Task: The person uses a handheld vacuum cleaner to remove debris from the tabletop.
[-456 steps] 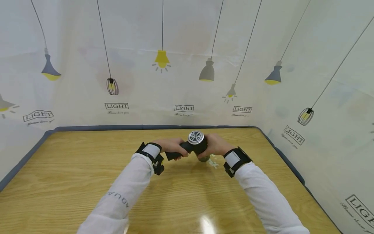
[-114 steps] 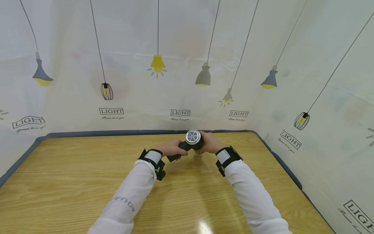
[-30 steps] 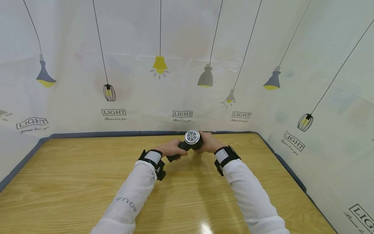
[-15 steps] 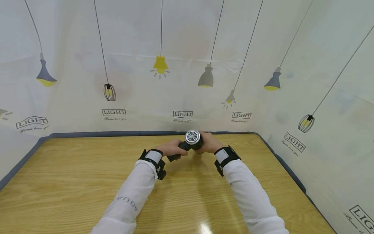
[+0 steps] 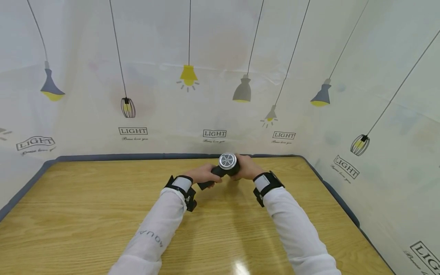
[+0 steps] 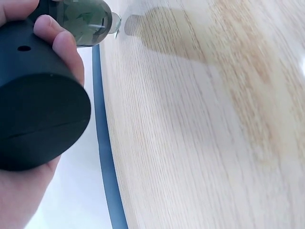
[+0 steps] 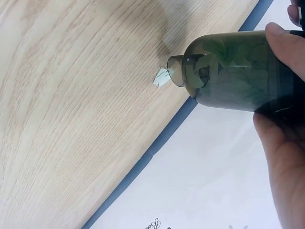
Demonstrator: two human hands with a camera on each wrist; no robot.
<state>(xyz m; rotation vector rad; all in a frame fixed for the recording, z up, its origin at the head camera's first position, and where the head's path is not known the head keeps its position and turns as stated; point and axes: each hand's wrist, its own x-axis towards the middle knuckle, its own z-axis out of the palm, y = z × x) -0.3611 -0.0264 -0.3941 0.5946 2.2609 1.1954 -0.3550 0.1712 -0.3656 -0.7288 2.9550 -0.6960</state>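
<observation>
Both hands hold a black handheld vacuum cleaner (image 5: 220,170) near the table's far edge. Its round silver vent (image 5: 227,161) faces up towards me. My left hand (image 5: 203,174) is wrapped round the handle, whose flat black end (image 6: 43,119) shows large in the left wrist view. With curled fingers and thumb, my right hand (image 5: 248,167) grips the body above the clear greenish dust cup (image 7: 228,71). Pale and green scraps show inside that cup. Its short clear nozzle (image 7: 176,70) points down at the table, and a small pale paper scrap (image 7: 162,77) is at its mouth.
The wooden table (image 5: 103,214) has a dark blue-grey edge strip (image 5: 113,157) along the wall side. Behind stands a white wall covering (image 5: 154,76) printed with hanging lamps. A strap with a small camera (image 5: 268,184) sits on each wrist.
Pale scraps lay on the table right of the vacuum in the oldest frame; the head view no longer shows them. The vacuum has shifted slightly left and away. Over the last second it barely moves.
</observation>
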